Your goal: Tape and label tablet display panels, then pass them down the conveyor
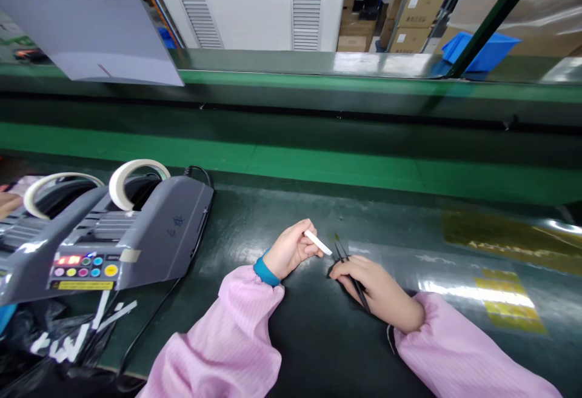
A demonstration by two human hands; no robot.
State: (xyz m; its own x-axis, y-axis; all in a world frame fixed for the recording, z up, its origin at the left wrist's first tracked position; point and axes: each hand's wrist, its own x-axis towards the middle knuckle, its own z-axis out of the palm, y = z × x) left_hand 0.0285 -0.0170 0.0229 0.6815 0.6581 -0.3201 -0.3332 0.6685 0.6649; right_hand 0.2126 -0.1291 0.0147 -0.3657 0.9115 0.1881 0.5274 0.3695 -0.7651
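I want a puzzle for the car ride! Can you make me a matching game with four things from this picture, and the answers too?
Things:
1. tweezers
2. white strip
3. wristband
4. blue bin

Places:
A. around the left wrist
B. partly behind the slanting post
C. in the right hand
D. in the left hand

Right pairs: 1-C, 2-D, 3-A, 4-B

Centre: plain white narrow strip (318, 243), slender black tweezers (361, 297), teal wristband (265, 271); bottom: finely striped pink cloth sleeves (240, 337); left: grey plastic dispenser (175, 246).
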